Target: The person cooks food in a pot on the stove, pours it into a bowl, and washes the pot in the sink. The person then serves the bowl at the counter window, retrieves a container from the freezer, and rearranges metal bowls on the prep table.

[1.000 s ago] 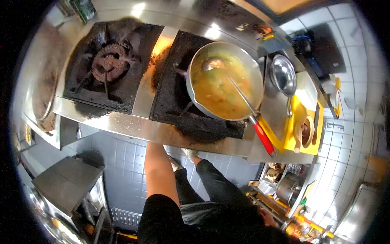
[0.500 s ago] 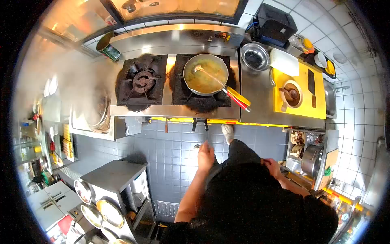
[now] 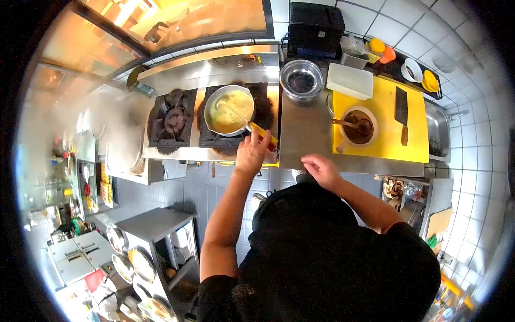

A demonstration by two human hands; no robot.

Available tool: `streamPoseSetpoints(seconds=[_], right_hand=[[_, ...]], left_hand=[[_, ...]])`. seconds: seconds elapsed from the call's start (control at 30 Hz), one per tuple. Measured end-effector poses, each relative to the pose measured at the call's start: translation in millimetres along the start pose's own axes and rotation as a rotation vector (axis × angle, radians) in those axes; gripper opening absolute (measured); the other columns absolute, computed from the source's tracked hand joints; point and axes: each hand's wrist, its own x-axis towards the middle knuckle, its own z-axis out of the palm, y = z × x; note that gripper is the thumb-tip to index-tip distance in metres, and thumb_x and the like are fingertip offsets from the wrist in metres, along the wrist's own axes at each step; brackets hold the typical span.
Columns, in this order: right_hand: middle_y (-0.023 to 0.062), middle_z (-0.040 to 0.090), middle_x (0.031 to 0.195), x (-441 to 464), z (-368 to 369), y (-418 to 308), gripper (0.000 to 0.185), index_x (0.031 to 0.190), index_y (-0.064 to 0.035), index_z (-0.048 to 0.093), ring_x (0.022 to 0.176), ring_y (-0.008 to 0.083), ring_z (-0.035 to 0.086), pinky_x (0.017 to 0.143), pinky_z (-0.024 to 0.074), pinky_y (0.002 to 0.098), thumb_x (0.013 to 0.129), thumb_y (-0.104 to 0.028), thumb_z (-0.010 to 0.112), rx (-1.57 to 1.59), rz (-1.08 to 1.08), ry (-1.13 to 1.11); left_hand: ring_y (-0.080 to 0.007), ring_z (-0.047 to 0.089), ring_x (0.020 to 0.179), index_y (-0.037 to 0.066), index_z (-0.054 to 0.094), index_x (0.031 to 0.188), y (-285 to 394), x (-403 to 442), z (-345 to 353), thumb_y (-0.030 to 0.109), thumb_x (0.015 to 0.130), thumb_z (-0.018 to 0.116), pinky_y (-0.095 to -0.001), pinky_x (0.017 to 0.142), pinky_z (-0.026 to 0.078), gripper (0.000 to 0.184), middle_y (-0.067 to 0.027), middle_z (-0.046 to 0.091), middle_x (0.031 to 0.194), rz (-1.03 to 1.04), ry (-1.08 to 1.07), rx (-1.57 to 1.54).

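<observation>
Plainly round and made of pale silvery metal, the pot (image 3: 207, 119) stands on the stove (image 3: 212, 141), over the burner nearer the counter (image 3: 304, 131). Its wide top is uncovered, and inside lies yellow soup (image 3: 222, 119) with a paler, cloudy patch towards the middle; its finer bits are too small to tell. A ladle (image 3: 236, 113) slants through the soup and leans out over the rim, its red grip lying along the pot's yellow handle (image 3: 260, 131).

At that handle is the left hand (image 3: 251, 155), back upward, its fingertips reaching over the yellow part; whether the fingers close around it or merely touch, I cannot tell. The right hand (image 3: 322, 172) is near the counter's front edge, well apart from the pot, its fingers loosely extended with nothing seen in them.
</observation>
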Motion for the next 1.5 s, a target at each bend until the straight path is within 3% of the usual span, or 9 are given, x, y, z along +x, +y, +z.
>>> streamPoseSetpoints(seconds=[0.17, 0.4, 0.53, 0.7, 0.9, 1.0, 1.1, 1.33, 1.5], right_hand=[[0.0135, 0.068, 0.110, 29.5, -22.6, 12.2, 0.016, 0.109, -0.0009, 0.067, 0.097, 0.0258, 0.068, 0.077, 0.0575, 0.0337, 0.095, -0.009, 0.065, 0.087, -0.100, -0.015], [0.0145, 0.069, 0.108, 48.6, -37.4, 23.7, 0.016, 0.108, -0.0013, 0.067, 0.095, 0.0280, 0.069, 0.076, 0.0571, 0.0341, 0.094, -0.009, 0.065, 0.083, -0.137, -0.045], [0.0163, 0.069, 0.106, 61.8, -20.2, 40.3, 0.024, 0.111, -0.0026, 0.067, 0.093, 0.0306, 0.069, 0.077, 0.0565, 0.0379, 0.092, -0.017, 0.068, 0.067, -0.019, -0.090], [0.0178, 0.070, 0.097, 91.1, 18.3, 46.4, 0.036, 0.114, -0.0042, 0.065, 0.088, 0.0342, 0.068, 0.077, 0.0542, 0.0426, 0.093, -0.033, 0.067, -0.028, 0.046, -0.182], [0.0136, 0.069, 0.083, 126.8, 40.6, 17.7, 0.039, 0.108, -0.0032, 0.065, 0.073, 0.0294, 0.066, 0.067, 0.0512, 0.0430, 0.096, -0.040, 0.060, 0.024, 0.134, -0.373], [0.0087, 0.068, 0.079, 136.9, 66.3, 31.9, 0.033, 0.105, -0.0036, 0.066, 0.068, 0.0215, 0.066, 0.062, 0.0509, 0.0391, 0.098, -0.035, 0.060, 0.228, 0.329, -0.383], [0.0027, 0.067, 0.080, 140.9, 71.2, 38.6, 0.029, 0.110, -0.0004, 0.064, 0.065, 0.0107, 0.063, 0.060, 0.0496, 0.0282, 0.100, -0.028, 0.061, 0.323, 0.314, -0.420], [0.0044, 0.067, 0.074, 139.5, 74.8, 31.3, 0.022, 0.100, -0.0029, 0.066, 0.061, 0.0146, 0.064, 0.055, 0.0495, 0.0333, 0.098, -0.025, 0.062, 0.256, 0.347, -0.345], [0.0061, 0.068, 0.071, 138.3, 77.7, 29.7, 0.022, 0.100, -0.0037, 0.067, 0.060, 0.0152, 0.065, 0.053, 0.0494, 0.0350, 0.098, -0.025, 0.062, 0.275, 0.327, -0.333]], left_hand=[[-0.0309, 0.063, 0.090, 0.007, 0.053, 0.107, -1.8, 21.7, 4.7, 0.013, 0.087, 0.059, -0.0426, 0.076, 0.054, 0.021, -0.0176, 0.057, 0.104, 0.042, 0.082, 0.174], [-0.0327, 0.063, 0.087, 0.004, 0.053, 0.098, -8.6, 3.6, -8.1, 0.015, 0.081, 0.068, -0.0442, 0.074, 0.055, 0.025, -0.0164, 0.057, 0.094, -0.059, 0.001, 0.022], [-0.0364, 0.064, 0.075, 0.006, 0.055, 0.095, 8.8, -18.6, -56.6, 0.007, 0.083, 0.065, -0.0472, 0.063, 0.057, 0.016, -0.0170, 0.055, 0.088, -0.211, 0.170, -0.190], [-0.0385, 0.068, 0.079, 0.001, 0.067, 0.110, 12.8, -39.3, -87.3, 0.003, 0.086, 0.066, -0.0438, 0.068, 0.058, 0.024, -0.0197, 0.064, 0.100, -0.259, 0.311, -0.340], [-0.0371, 0.069, 0.084, 0.000, 0.067, 0.110, 17.8, -42.7, -95.8, 0.002, 0.085, 0.068, -0.0427, 0.072, 0.058, 0.026, -0.0194, 0.066, 0.101, -0.206, 0.397, -0.415], [-0.0372, 0.069, 0.084, 0.000, 0.067, 0.111, 11.2, -38.1, -76.2, 0.002, 0.084, 0.068, -0.0429, 0.073, 0.058, 0.027, -0.0191, 0.066, 0.103, -0.137, 0.401, -0.440], [-0.0361, 0.069, 0.082, 0.001, 0.065, 0.113, -7.2, -35.1, -57.3, 0.004, 0.084, 0.067, -0.0423, 0.071, 0.058, 0.029, -0.0184, 0.064, 0.107, -0.041, 0.351, -0.404], [-0.0367, 0.068, 0.084, 0.004, 0.063, 0.117, -27.9, -38.9, -49.7, 0.007, 0.088, 0.063, -0.0420, 0.069, 0.059, 0.029, -0.0191, 0.063, 0.109, -0.081, 0.243, -0.166], [-0.0340, 0.067, 0.080, 0.001, 0.058, 0.117, -33.5, -9.8, -35.9, 0.008, 0.085, 0.064, -0.0417, 0.069, 0.057, 0.033, -0.0193, 0.059, 0.106, -0.126, 0.344, -0.144]])
